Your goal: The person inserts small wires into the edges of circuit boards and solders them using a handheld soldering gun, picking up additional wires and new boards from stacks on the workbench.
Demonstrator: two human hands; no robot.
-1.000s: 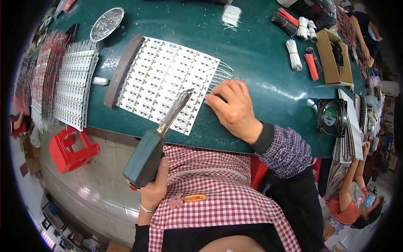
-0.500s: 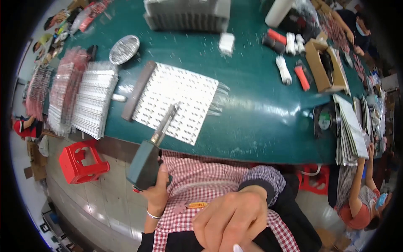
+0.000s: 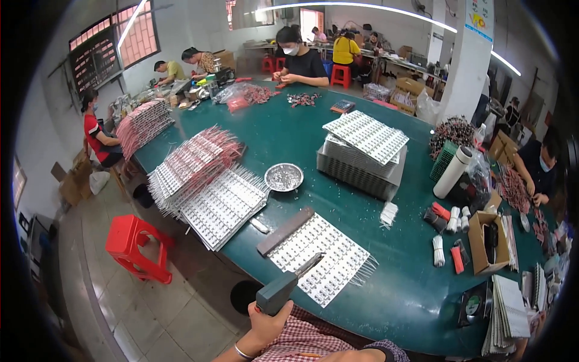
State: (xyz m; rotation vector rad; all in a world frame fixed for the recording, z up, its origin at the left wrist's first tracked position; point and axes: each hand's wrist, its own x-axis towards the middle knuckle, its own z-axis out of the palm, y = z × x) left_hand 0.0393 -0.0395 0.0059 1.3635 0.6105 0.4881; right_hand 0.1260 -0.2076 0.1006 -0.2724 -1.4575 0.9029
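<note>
My left hand is closed round a dark green gun-shaped tool with a metal barrel. The barrel's tip is over a white panel with rows of small parts; I cannot tell whether they touch. Thin wires stick out along the panel's right edge. A brown bar lies along its left edge. Of my right hand only a small part shows at the lower edge, its fingers hidden. Beyond the panel sits a round metal bowl with shiny bits in it.
Stacks of similar panels lie on the left, and another stack stands farther back. At right are a white bottle, wire bundles and a cardboard box. A red stool stands on the floor. Several people sit around the table.
The view has tilted up and shows more of the room. My right hand, a closed fist in front of me before, has mostly left the picture. The tool stays over the panel.
</note>
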